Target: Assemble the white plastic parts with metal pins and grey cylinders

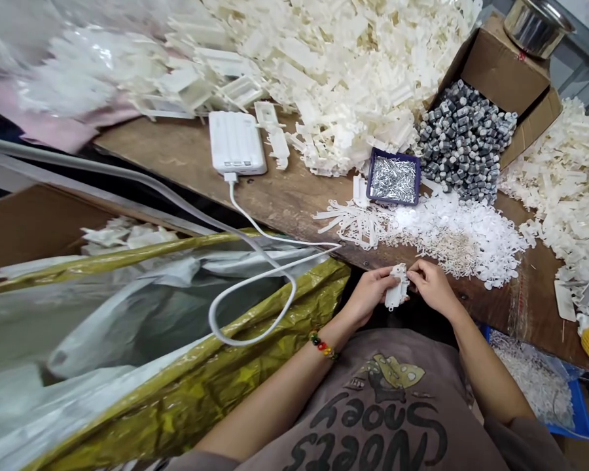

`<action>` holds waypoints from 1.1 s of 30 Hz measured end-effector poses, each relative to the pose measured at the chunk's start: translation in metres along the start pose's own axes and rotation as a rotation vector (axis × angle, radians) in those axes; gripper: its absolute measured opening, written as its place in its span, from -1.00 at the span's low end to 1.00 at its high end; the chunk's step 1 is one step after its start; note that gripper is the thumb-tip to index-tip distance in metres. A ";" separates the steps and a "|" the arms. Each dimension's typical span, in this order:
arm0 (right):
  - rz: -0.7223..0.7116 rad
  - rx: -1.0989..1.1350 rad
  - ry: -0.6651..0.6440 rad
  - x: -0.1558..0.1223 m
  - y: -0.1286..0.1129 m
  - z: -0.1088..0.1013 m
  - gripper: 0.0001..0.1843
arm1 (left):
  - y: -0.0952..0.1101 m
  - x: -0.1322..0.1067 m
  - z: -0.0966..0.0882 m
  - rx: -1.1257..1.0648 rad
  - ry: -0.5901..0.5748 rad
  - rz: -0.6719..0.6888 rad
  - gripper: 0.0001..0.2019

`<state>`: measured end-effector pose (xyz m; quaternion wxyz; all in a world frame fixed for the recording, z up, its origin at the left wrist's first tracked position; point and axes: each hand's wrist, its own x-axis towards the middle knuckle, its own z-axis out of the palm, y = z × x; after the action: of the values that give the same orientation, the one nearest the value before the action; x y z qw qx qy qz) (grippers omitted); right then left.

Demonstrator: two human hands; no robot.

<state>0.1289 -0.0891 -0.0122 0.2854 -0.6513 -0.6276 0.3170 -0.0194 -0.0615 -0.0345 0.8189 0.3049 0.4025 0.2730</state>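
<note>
A small white plastic housing is held upright in front of my chest, near the bench edge. My left hand grips it from the left, thumb across its face. At its upper right edge my right hand has thumb and forefinger pinched together; whatever small part lies between them is too small to make out. Just beyond my hands lie loose white plastic strips and a heap of small white parts. A dark blue tray of small metal pins stands behind them.
Cream plastic housings are piled at the back. Grey-black small parts spill from a cardboard box. A white power bank trails a looped cable over a yellow-edged sack. A blue bin sits lower right.
</note>
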 end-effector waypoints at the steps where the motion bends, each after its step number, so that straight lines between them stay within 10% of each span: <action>1: -0.010 -0.022 -0.004 0.000 -0.001 -0.002 -0.83 | 0.001 -0.001 0.001 -0.005 0.004 -0.001 -0.64; 13: -0.064 -0.695 -0.066 -0.005 -0.023 0.013 -0.86 | 0.002 -0.003 0.003 0.033 0.096 0.030 -0.65; 19: 0.009 -0.342 0.094 -0.009 -0.018 0.023 -0.79 | 0.009 -0.005 0.000 -0.009 0.092 -0.064 -0.59; 27: 0.316 -0.157 0.568 -0.066 0.059 -0.057 -0.71 | 0.013 -0.002 0.024 0.024 -0.113 -0.215 -0.50; 33: 0.389 -0.283 0.601 -0.086 0.098 -0.081 -0.68 | -0.007 0.018 0.073 0.053 -0.313 -0.298 -0.54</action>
<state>0.2532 -0.1780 -0.0316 0.2984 -0.8550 -0.4183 0.0705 0.0512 -0.0745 -0.0126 0.8943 0.3022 0.3182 0.0876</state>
